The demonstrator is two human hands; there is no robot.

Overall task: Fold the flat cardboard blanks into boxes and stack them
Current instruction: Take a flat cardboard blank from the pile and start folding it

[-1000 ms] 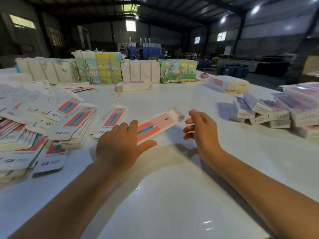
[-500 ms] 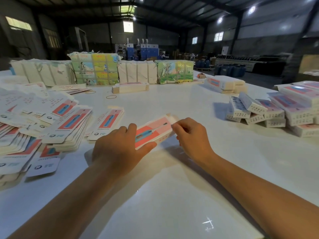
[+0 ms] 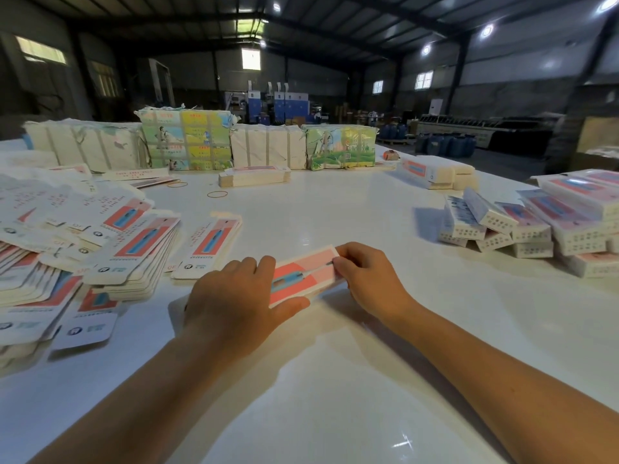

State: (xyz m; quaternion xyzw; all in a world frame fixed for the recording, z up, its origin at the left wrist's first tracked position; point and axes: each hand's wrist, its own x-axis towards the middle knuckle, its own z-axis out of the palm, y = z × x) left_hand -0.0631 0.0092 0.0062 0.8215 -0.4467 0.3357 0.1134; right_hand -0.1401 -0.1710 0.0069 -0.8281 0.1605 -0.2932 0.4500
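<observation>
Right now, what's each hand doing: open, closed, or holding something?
Left hand: grips the near end of the half-folded box, thumb beneath it.
Right hand: fingers pinch the box's far end.

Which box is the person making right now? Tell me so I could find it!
Look at the big white table, near its middle, between the flat blanks on the left and the stack of finished boxes on the right. The pink box lies there. It is the only one held by both hands.
</observation>
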